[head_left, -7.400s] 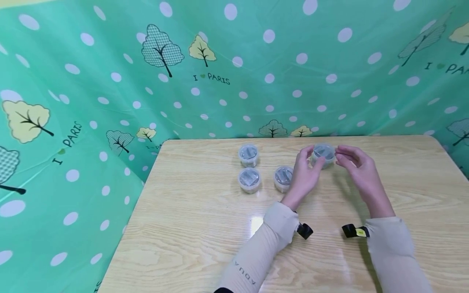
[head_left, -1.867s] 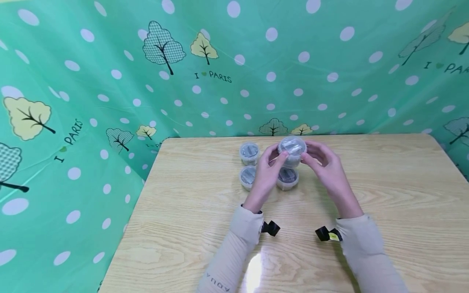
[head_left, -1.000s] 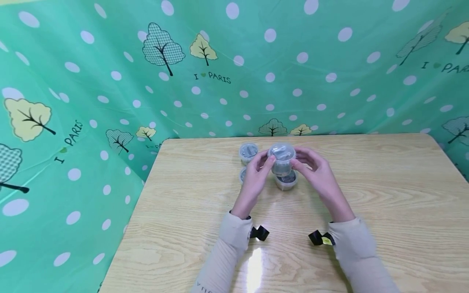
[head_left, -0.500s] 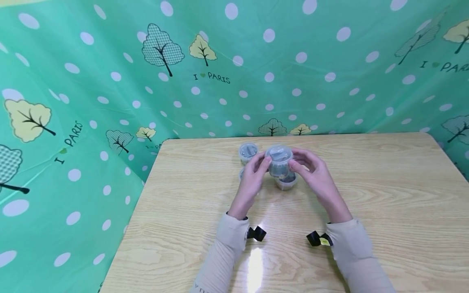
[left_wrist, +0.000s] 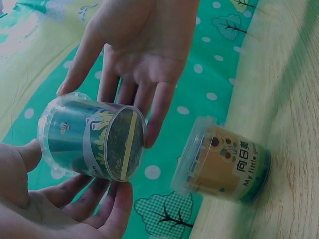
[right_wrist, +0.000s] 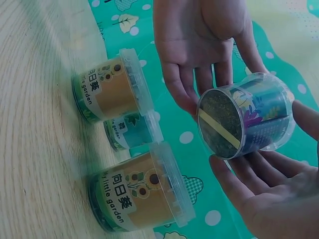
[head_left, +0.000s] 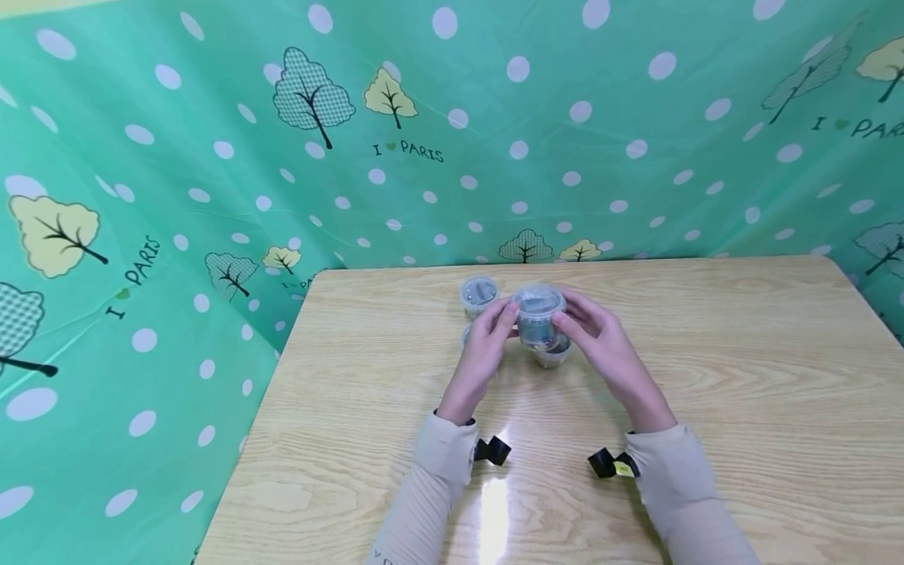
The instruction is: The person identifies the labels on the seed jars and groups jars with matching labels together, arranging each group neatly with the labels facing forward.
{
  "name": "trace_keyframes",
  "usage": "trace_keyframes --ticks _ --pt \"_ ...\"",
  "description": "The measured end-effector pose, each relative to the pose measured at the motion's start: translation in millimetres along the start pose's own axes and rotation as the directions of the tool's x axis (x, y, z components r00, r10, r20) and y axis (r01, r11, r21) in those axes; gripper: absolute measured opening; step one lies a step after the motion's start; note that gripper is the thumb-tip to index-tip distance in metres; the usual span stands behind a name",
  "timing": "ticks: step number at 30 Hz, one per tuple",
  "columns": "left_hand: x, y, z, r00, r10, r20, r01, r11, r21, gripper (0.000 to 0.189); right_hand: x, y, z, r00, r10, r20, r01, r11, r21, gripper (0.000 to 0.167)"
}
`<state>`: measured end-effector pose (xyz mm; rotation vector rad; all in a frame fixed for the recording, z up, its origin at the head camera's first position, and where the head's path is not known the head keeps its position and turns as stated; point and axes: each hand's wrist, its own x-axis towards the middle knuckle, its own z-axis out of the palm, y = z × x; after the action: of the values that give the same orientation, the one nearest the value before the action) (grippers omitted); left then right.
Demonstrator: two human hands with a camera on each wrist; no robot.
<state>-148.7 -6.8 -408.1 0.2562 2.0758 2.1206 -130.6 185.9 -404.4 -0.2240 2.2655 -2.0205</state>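
Observation:
Both hands hold a clear lidded plastic cup (head_left: 538,318) off the table, tilted so its side shows. The left hand (head_left: 483,345) grips its left side, thumb near the lid rim; the right hand (head_left: 600,341) grips the right side. In the right wrist view the cup (right_wrist: 244,114) has a blue-green label with coloured leaves, and dark soil-like filling with a yellow strip at its base. Just below it in the head view stands another lidded cup (head_left: 553,357), partly covered. A further cup (head_left: 466,333) is mostly hidden behind the left hand.
A lidded cup (head_left: 479,293) stands behind the left hand. In the wrist views the standing cups (right_wrist: 134,194) carry "My little garden" print, and two show sunflowers. The wooden table (head_left: 318,408) meets a green dotted cloth (head_left: 424,196) along its back edge.
The cup stood at the back right between the hands; both hands have since lifted it and carried it left. Over the last second it came slightly lower and nearer, tilting to show more side.

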Motion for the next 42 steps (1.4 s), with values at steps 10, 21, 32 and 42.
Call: trace_keyframes --ticks 10,21,32,42 --pt "-4.5 2.6 3.4 0.998 0.067 0.001 -0.067 0.998 0.0 0.047 -0.7 0.2 3.5 0.998 0.002 -0.069 0.001 0.999 0.035 0.056" --pt "-4.8 3.5 -0.8 0.999 0.024 0.033 -0.025 1.0 0.009 0.052 -1.2 -0.2 3.7 0.999 0.021 -0.047 -0.019 0.999 0.031 0.059" --pt "-4.0 2.7 -4.0 0.995 0.036 0.088 -0.033 0.999 -0.028 0.049 -2.6 -3.1 1.8 1.0 0.005 -0.012 -0.004 0.999 0.048 0.057" --pt "-7.3 3.7 1.7 0.998 0.042 0.045 -0.04 0.998 -0.054 0.059 -1.8 -1.1 8.5 0.996 -0.009 -0.085 0.012 0.999 0.04 0.057"
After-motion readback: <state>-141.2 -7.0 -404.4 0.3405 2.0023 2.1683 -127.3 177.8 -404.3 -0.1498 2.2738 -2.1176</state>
